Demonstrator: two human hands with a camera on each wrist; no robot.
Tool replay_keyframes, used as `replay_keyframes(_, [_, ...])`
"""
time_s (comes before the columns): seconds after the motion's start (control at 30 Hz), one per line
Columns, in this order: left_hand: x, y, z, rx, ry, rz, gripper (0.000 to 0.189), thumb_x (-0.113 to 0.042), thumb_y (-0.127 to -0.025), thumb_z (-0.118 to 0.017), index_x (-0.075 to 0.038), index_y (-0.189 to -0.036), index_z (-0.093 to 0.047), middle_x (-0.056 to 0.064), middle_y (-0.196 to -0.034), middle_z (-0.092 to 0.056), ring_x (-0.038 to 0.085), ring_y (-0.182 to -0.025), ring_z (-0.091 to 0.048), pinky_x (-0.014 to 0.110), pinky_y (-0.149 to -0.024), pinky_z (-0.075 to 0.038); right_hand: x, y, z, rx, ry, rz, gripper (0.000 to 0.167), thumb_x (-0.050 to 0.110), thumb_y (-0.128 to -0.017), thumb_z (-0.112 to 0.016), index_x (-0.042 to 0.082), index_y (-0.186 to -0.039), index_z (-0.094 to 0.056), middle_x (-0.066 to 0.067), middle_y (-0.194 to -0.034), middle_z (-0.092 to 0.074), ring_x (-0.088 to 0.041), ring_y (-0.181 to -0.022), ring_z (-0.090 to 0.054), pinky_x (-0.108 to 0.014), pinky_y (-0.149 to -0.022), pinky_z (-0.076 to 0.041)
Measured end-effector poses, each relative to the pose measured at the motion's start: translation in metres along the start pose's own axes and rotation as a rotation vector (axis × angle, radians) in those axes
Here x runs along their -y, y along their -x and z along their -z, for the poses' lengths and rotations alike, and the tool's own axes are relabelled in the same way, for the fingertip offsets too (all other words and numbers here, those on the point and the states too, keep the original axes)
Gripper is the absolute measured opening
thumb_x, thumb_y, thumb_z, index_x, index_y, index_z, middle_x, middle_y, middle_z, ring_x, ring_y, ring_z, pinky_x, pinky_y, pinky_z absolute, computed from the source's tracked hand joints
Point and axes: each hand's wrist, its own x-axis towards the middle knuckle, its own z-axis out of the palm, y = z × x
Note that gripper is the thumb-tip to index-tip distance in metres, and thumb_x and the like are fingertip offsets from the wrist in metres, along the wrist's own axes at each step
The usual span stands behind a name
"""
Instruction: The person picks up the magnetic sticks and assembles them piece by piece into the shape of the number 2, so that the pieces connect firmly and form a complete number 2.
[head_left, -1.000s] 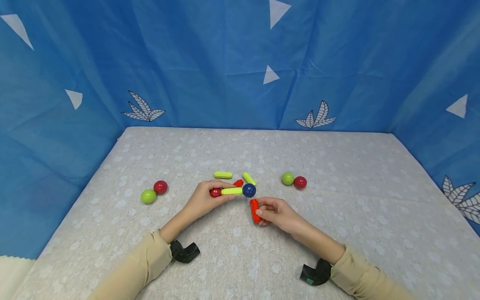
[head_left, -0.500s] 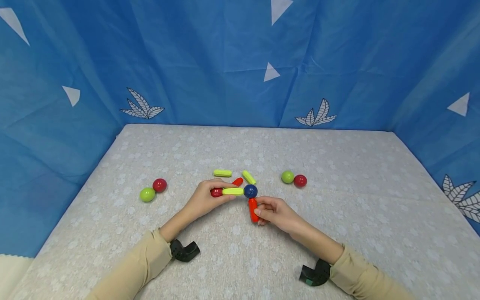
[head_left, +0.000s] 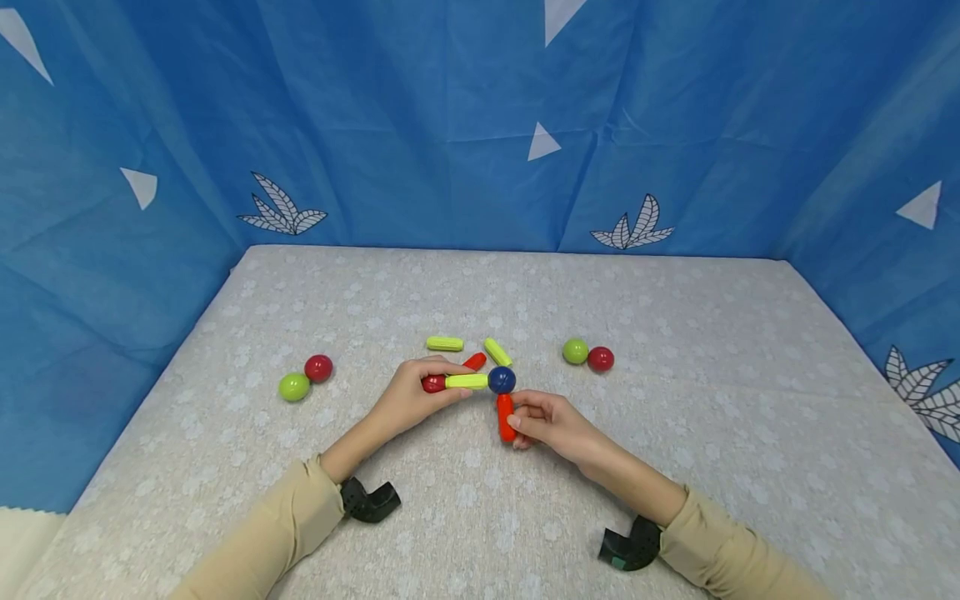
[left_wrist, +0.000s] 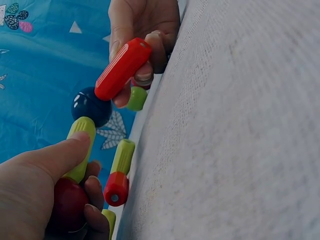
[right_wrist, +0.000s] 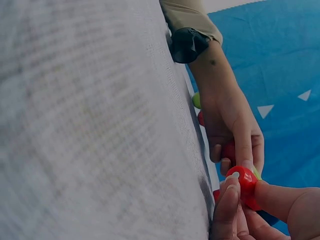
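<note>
My left hand (head_left: 412,390) pinches a yellow-green magnetic rod (head_left: 467,382) between thumb and fingers. A dark red ball (head_left: 432,383) sits at the rod's near-palm end, partly covered by the fingers, and a dark blue ball (head_left: 502,380) is at its other end. On the right, my right hand (head_left: 553,427) pinches a red magnetic rod (head_left: 506,418). The left wrist view shows the red rod (left_wrist: 122,70) touching the blue ball (left_wrist: 91,107), at an angle to the yellow-green one. A small metal dot marks the red rod's (right_wrist: 242,181) free end in the right wrist view.
Behind the hands lie two yellow-green rods, one crosswise (head_left: 445,343) and one slanted (head_left: 497,352), with a second red rod (head_left: 475,361). A green ball (head_left: 294,387) and red ball (head_left: 318,368) lie left; another green ball (head_left: 575,351) and red ball (head_left: 601,359) lie right.
The red rod in my right hand has moved slightly left and up until its end meets the blue ball. My left hand keeps its hold with little movement.
</note>
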Motion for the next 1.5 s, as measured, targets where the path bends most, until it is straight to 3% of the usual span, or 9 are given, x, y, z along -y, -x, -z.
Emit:
replay_keyframes(0.27, [-0.042, 0.004, 0.007, 0.008, -0.017, 0.015, 0.025, -0.001, -0.080, -0.073, 0.004, -0.104, -0.069, 0.016, -0.105, -0.064, 0.023, -0.092, -0.060, 0.024, -0.072, -0.049, 0.001, 0.001, -0.001, -0.011, -0.001, -0.012, 0.040, 0.008, -0.093, -0.058, -0.013, -0.125, -0.046, -0.010, -0.087, -0.060, -0.016, -0.071, -0.059, -0.028, -0.070, -0.051])
replay_keyframes(0.3, [-0.042, 0.004, 0.007, 0.009, -0.015, 0.021, 0.025, -0.001, -0.080, -0.073, 0.004, -0.104, -0.069, 0.016, -0.106, -0.064, 0.024, -0.093, -0.060, 0.024, -0.072, -0.049, 0.002, 0.001, -0.001, -0.011, -0.004, -0.012, 0.040, 0.008, -0.093, -0.058, -0.013, -0.125, -0.046, -0.010, -0.087, -0.060, -0.016, -0.071, -0.059, -0.028, -0.070, -0.051])
replay_keyframes(0.43, [-0.040, 0.004, 0.006, 0.013, -0.016, 0.034, 0.025, -0.001, -0.080, -0.073, 0.004, -0.104, -0.069, 0.016, -0.107, -0.064, 0.026, -0.095, -0.060, 0.025, -0.074, -0.049, 0.002, 0.000, -0.001, -0.008, -0.015, -0.018, 0.040, 0.008, -0.093, -0.058, -0.013, -0.125, -0.046, -0.010, -0.088, -0.060, -0.016, -0.071, -0.059, -0.027, -0.070, -0.051])
replay_keyframes(0.67, [-0.002, 0.000, 0.001, 0.007, -0.014, 0.035, 0.026, -0.009, -0.079, -0.076, -0.003, -0.105, -0.071, 0.010, -0.103, -0.065, 0.021, -0.090, -0.060, 0.025, -0.071, -0.049, 0.001, -0.001, 0.000, 0.000, -0.015, -0.024, 0.041, 0.009, -0.093, -0.058, -0.014, -0.126, -0.045, -0.010, -0.087, -0.062, -0.015, -0.070, -0.059, -0.026, -0.069, -0.051])
replay_keyframes(0.73, [0.001, 0.000, 0.000, 0.010, -0.021, 0.033, 0.026, -0.012, -0.080, -0.076, -0.006, -0.104, -0.072, 0.006, -0.101, -0.066, 0.018, -0.088, -0.060, 0.025, -0.069, -0.049, 0.000, -0.001, 0.001, 0.001, -0.016, -0.021, 0.042, 0.008, -0.094, -0.057, -0.014, -0.126, -0.044, -0.011, -0.087, -0.062, -0.015, -0.070, -0.059, -0.026, -0.069, -0.051])
replay_keyframes(1.0, [0.006, -0.001, -0.001, 0.023, -0.055, -0.038, 0.023, -0.014, -0.077, -0.079, -0.009, -0.099, -0.072, -0.003, -0.093, -0.065, 0.012, -0.082, -0.059, 0.027, -0.068, -0.049, 0.000, -0.002, 0.001, 0.010, -0.015, -0.024, 0.041, 0.009, -0.093, -0.058, -0.014, -0.124, -0.046, -0.009, -0.083, -0.063, -0.015, -0.069, -0.061, -0.027, -0.068, -0.052])
replay_keyframes(1.23, [0.007, -0.002, -0.003, 0.016, -0.120, -0.121, 0.028, -0.015, -0.076, -0.079, -0.009, -0.103, -0.071, -0.003, -0.097, -0.066, 0.009, -0.088, -0.059, 0.029, -0.077, -0.048, 0.000, -0.003, 0.001, 0.018, -0.003, -0.034, 0.042, 0.010, -0.093, -0.058, -0.014, -0.125, -0.046, -0.010, -0.086, -0.065, -0.017, -0.072, -0.063, -0.027, -0.069, -0.052])
replay_keyframes(1.5, [0.006, -0.003, -0.004, 0.034, -0.232, -0.161, 0.026, -0.017, -0.076, -0.080, -0.010, -0.100, -0.072, -0.005, -0.086, -0.063, 0.009, -0.071, -0.053, 0.027, -0.063, -0.045, 0.001, -0.003, 0.000, 0.022, 0.015, -0.041, 0.044, 0.009, -0.094, -0.057, -0.015, -0.127, -0.043, -0.012, -0.090, -0.066, -0.019, -0.075, -0.065, -0.028, -0.070, -0.052])
